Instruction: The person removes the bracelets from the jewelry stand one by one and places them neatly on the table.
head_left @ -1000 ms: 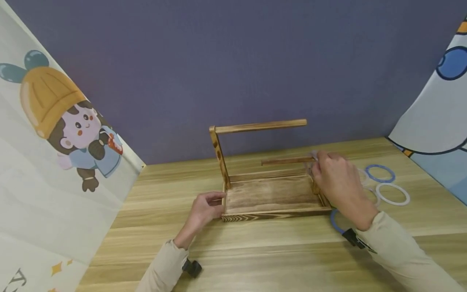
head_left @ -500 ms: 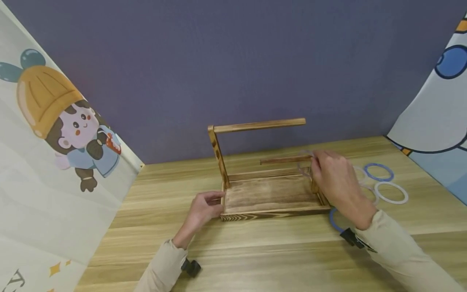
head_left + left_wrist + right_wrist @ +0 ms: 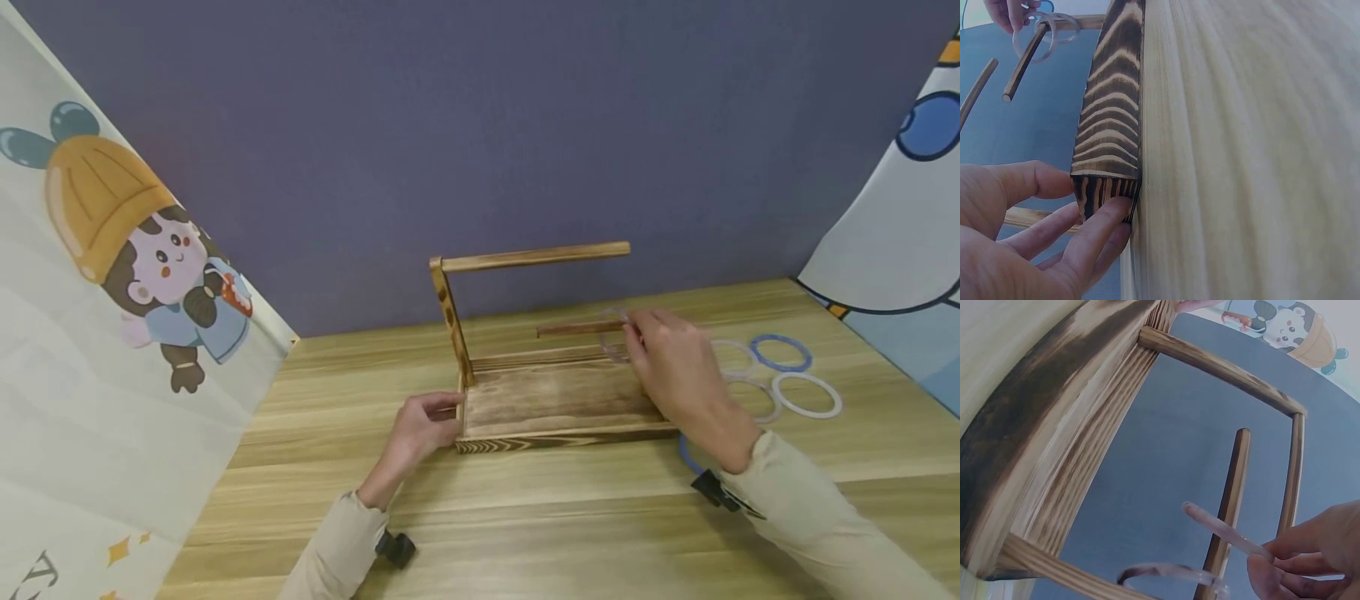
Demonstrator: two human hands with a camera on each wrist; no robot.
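Note:
A brown wooden rack (image 3: 562,437) stands on the table, a shallow tray with two posts and two horizontal bars. My left hand (image 3: 426,423) grips the tray's left end; in the left wrist view its thumb and fingers press the striped corner (image 3: 1107,150). My right hand (image 3: 678,375) pinches a translucent pale ring (image 3: 1225,531) at the lower bar (image 3: 573,329), near the right post. The ring encircles this bar, whose left end is free. Another translucent ring (image 3: 1166,570) hangs farther along the same bar, toward the post. The upper bar (image 3: 536,256) carries no ring.
Right of the rack lie a blue ring (image 3: 782,337), a white ring (image 3: 836,404) and two translucent rings. Another blue ring (image 3: 687,454) lies partly under the right wrist. A dark panel (image 3: 480,150) rises behind the table (image 3: 525,525).
My right hand has moved slightly left along the lower bar, and the pinched ring has shifted left with it. The left hand stays at the tray's left end.

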